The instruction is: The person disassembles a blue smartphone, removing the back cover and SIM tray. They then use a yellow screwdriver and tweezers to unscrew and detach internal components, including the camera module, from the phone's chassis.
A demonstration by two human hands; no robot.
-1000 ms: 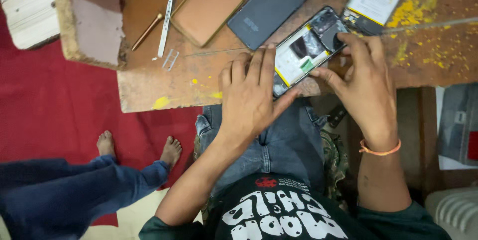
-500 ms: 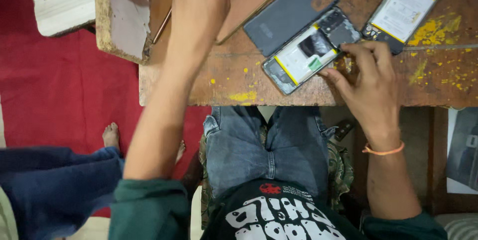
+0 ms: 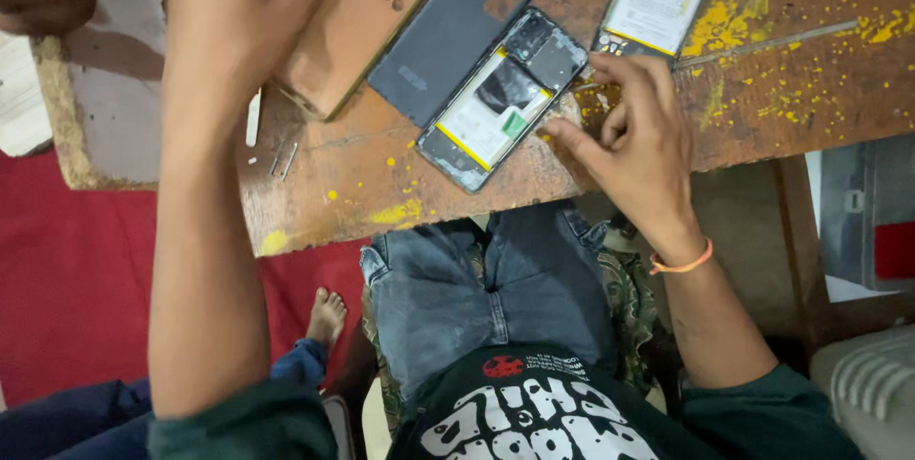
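A person seated at a worn wooden table (image 3: 782,88) flecked with yellow paint works on an opened phone (image 3: 500,102), which lies face down near the table's front edge with its battery and circuit board exposed. The right hand (image 3: 634,141) rests just beside the phone's right edge, fingers loosely curled and empty, thumb tip at the frame. The left hand (image 3: 238,7) reaches far up the table, over a tan phone case (image 3: 367,26); its grip is hidden, perhaps closed on something small. A dark back cover (image 3: 443,40) lies between case and phone.
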